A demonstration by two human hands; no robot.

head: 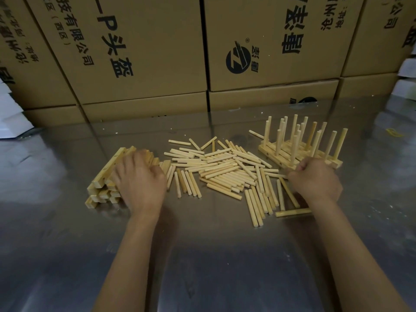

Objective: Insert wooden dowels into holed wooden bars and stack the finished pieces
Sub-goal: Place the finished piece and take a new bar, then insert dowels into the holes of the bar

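The left hand (140, 179) is laid over the bars (105, 174), fingers curled, seemingly for the next blank. The right hand (315, 179) is curled beside the finished stack (299, 152), dowels (225, 170) kept between; neither grip can be told.

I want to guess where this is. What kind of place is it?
Probably a small factory or packing workshop: printed cardboard boxes stacked behind a metal table, with loose dowels piled on it.
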